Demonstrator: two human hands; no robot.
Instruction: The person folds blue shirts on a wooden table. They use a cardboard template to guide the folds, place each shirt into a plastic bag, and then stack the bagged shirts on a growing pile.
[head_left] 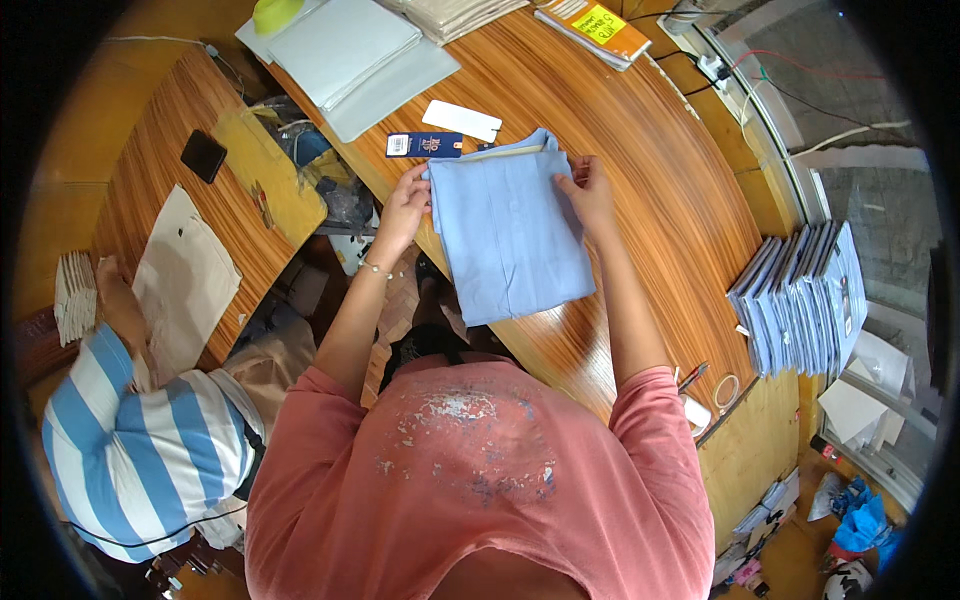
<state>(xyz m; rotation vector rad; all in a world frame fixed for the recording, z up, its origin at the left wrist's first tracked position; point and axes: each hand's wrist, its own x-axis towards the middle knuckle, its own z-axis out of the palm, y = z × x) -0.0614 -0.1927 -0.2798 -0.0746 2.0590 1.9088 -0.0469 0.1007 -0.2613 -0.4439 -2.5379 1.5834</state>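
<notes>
A folded light-blue cloth garment (510,235) hangs partly over the near edge of the wooden table, its upper edge showing a cream inner strip like a waistband lining. My left hand (405,208) pinches its upper left edge. On the upper right, my right hand (588,195) grips the cloth with the thumb on top, the other fingers partly hidden. Just beyond the upper edge lie a dark blue hang tag (424,145) and a white tag (461,120). Whether they are attached to the garment I cannot tell.
White sheets (345,50) lie at the far left of the table (660,200), an orange booklet (600,30) at the far right. Packed blue garments (800,295) stand stacked on the right. Left, a person in a striped shirt (150,440) sits by beige cloth (185,265).
</notes>
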